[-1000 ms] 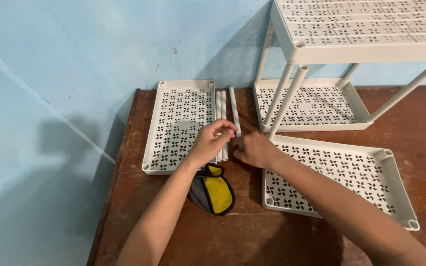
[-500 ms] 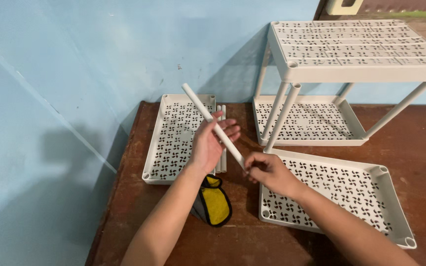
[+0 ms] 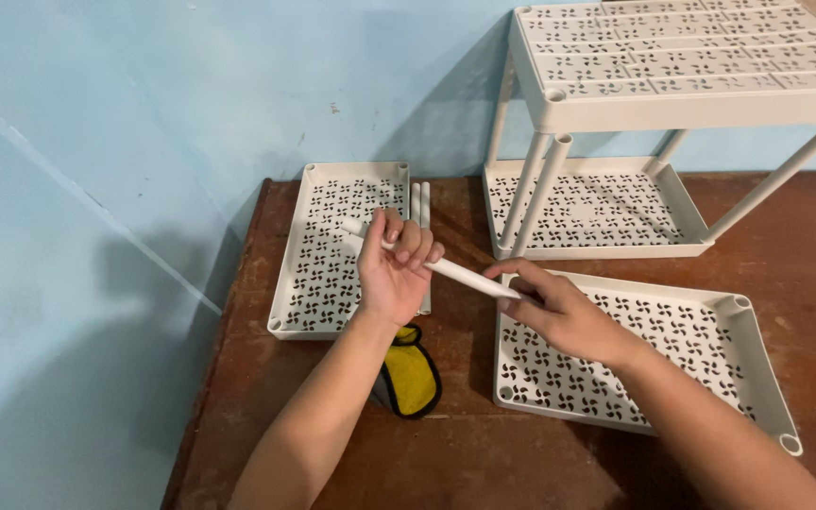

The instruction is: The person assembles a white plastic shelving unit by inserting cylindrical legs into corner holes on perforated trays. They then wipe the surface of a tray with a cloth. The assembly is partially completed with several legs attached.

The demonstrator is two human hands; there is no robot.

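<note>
We hold the white plastic tube [image 3: 446, 268] across both hands above the brown table [image 3: 465, 453], left hand [image 3: 391, 274] fingers curled around its far end, right hand [image 3: 559, 312] fingertips pinching its near end over the loose perforated tray [image 3: 757, 349].

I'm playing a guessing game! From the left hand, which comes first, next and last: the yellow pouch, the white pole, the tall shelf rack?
1. White pole: gripped in the left hand.
2. Yellow pouch: just below, beside the wrist.
3. Tall shelf rack: far right, by the wall.

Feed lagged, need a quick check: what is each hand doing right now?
Left hand: closed around the white tube, near its far end.
Right hand: fingers pinching the same tube's near end.
</note>
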